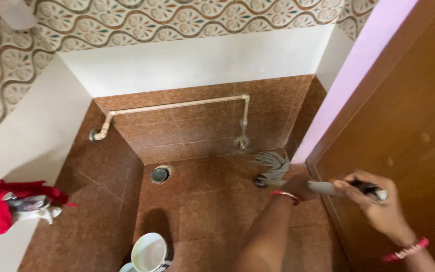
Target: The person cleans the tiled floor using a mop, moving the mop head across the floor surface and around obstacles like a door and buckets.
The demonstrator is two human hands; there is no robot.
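- Mop (pixel 274 168) lies with its grey strands on the brown tiled floor (pixel 212 201), right of centre in the frame, near the door (pixel 404 126).
- Right hand (pixel 373 199) is clenched around the mop's handle at lower right.
- Left hand (pixel 298 187) reaches toward the mop head; its grip cannot be told.
- Round drain (pixel 160 174) sits left of the mop.

The floor (pixel 212 201) is laid with mottled brown tiles, and the same tiles cover the low part of the walls. A round drain (pixel 160 174) sits in the floor near the back wall. A thin pale pipe (pixel 177 107) runs along this wall. Above it is a white band (pixel 197 60), then patterned tiles (pixel 177 17) with wavy lines. A brown wooden door (pixel 409 116) stands at the right, beside a pink frame (pixel 358 75).
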